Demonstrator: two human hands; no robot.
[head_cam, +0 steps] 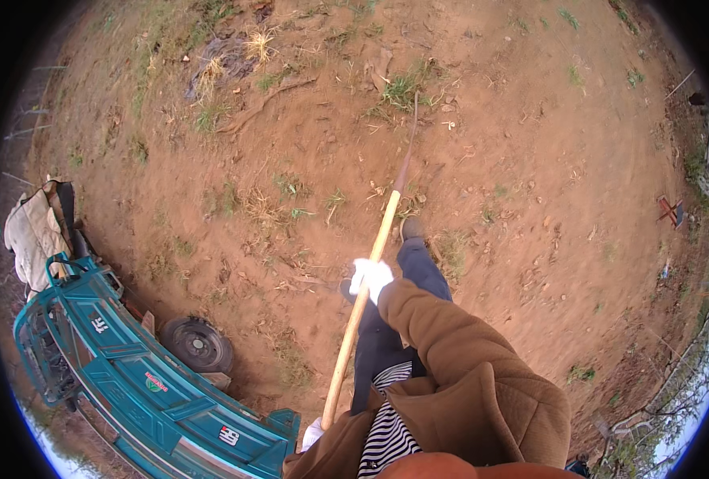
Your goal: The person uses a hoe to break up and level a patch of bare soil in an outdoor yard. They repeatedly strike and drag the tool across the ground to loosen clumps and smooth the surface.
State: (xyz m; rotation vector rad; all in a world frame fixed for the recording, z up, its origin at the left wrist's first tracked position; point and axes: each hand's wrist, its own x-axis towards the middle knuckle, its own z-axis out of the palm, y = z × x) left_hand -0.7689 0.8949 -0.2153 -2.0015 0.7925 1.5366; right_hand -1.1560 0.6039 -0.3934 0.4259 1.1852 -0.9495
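Observation:
A long-handled digging tool slants across the middle of the view, its pale wooden handle [344,350] running away from my body. At the far end is a narrow, rusty metal head [411,141]. Its tip is by a grass tuft [401,91]; whether it touches the soil is unclear. My right hand [371,278], in a white glove, wraps around the handle near its middle. Close to my waist, my left hand [312,434], also white-gloved, holds the butt end and is partly hidden by my brown jacket. My shoe [411,229] is just right of the handle.
A teal cargo tricycle [175,407] stands close on my left, with a wheel [197,344] beside its bed and a pale cover [37,236] at its front. Dark plastic sheeting [229,63] lies ahead-left. A small red-and-dark object [670,212] lies far right.

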